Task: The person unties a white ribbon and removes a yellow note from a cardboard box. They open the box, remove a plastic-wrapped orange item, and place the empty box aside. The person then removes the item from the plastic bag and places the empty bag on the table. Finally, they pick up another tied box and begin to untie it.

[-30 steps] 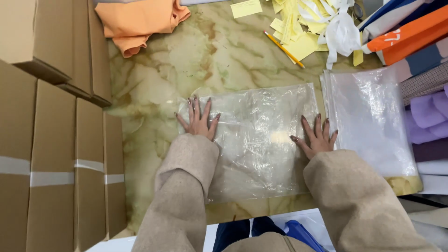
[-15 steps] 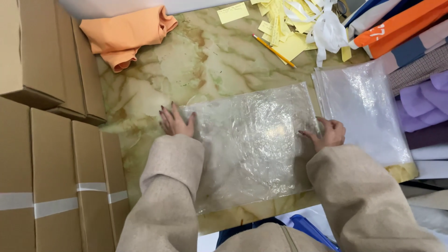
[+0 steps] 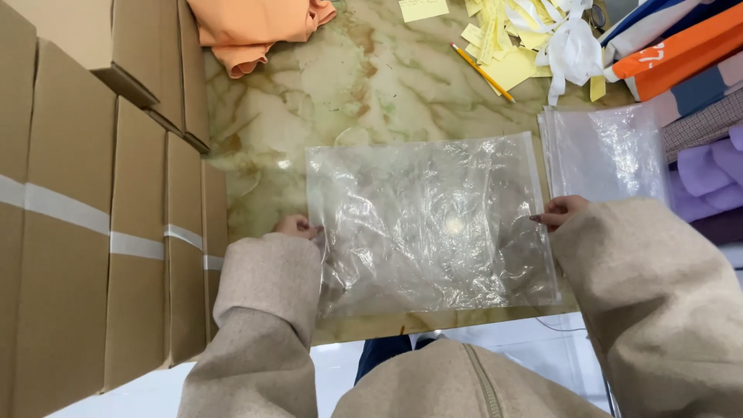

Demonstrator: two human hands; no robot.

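A clear, crinkled plastic bag [image 3: 429, 224] lies flat on the marbled yellow-green table [image 3: 364, 85]. My left hand [image 3: 298, 227] pinches its left edge, mostly hidden behind my beige sleeve. My right hand [image 3: 559, 210] grips the bag's right edge, fingers curled on the plastic. Both arms come in from the bottom in beige coat sleeves.
Stacked cardboard boxes [image 3: 93, 193] wall the left side. An orange cloth [image 3: 259, 23] lies at the top. A pile of clear bags [image 3: 607, 155] sits right of the bag. Yellow paper slips [image 3: 503, 39], a pencil [image 3: 482, 72] and folded coloured fabrics [image 3: 689, 85] crowd the upper right.
Both hands have slid from flat on top of the bag outward to its left and right edges and taken hold of them.
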